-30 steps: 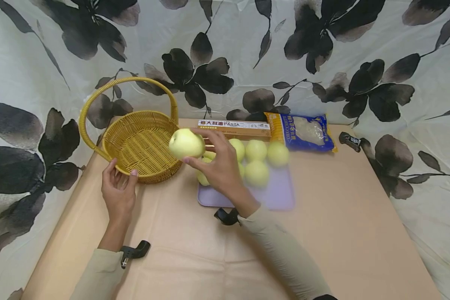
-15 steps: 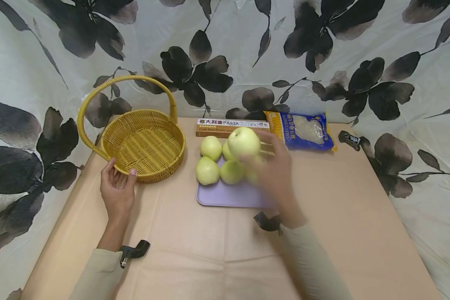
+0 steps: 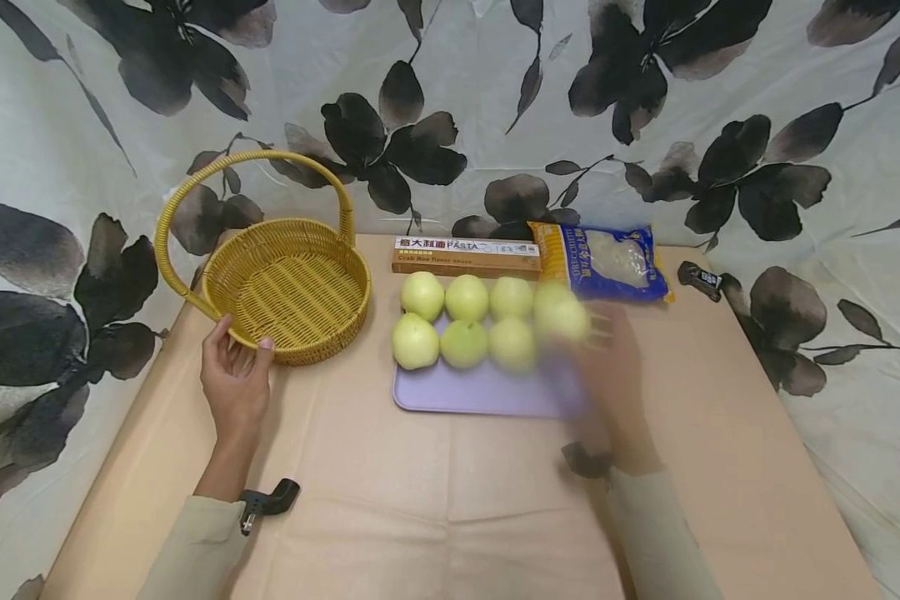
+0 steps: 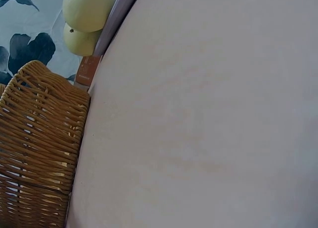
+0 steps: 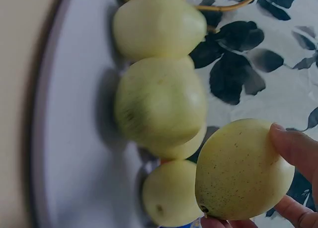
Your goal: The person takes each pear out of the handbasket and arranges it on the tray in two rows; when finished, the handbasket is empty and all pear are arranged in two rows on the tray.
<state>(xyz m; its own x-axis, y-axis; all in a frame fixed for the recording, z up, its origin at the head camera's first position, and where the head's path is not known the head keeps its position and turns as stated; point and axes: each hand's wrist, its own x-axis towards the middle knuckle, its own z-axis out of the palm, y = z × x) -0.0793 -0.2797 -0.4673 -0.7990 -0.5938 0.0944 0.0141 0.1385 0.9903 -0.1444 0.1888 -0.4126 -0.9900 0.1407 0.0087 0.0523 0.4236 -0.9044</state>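
The left hand (image 3: 236, 383) holds the near rim of a yellow wicker basket (image 3: 288, 354), thumb outside, in the head view. The basket has a tall arched handle and nothing lies in it. The right hand (image 3: 611, 367), blurred, pinches a pale yellow-green pear (image 5: 243, 168) between thumb and fingers. In the right wrist view this speckled pear is beside the pears on the tray. Those other pears (image 3: 415, 342) sit in two rows on a lilac tray (image 3: 465, 396). The held pear overlaps the tray's right end in the head view, hiding part of it.
Behind the tray lies a long pasta box (image 3: 465, 257). A blue and yellow pasta bag (image 3: 607, 262) stands to its right, with a small black packet (image 3: 699, 282) further right. A floral cloth (image 3: 450, 100) hangs behind the table (image 3: 390, 500).
The right hand has carried the pear from beside the basket's rim rightward across to the tray's right end. The left hand stays at the basket's rim.
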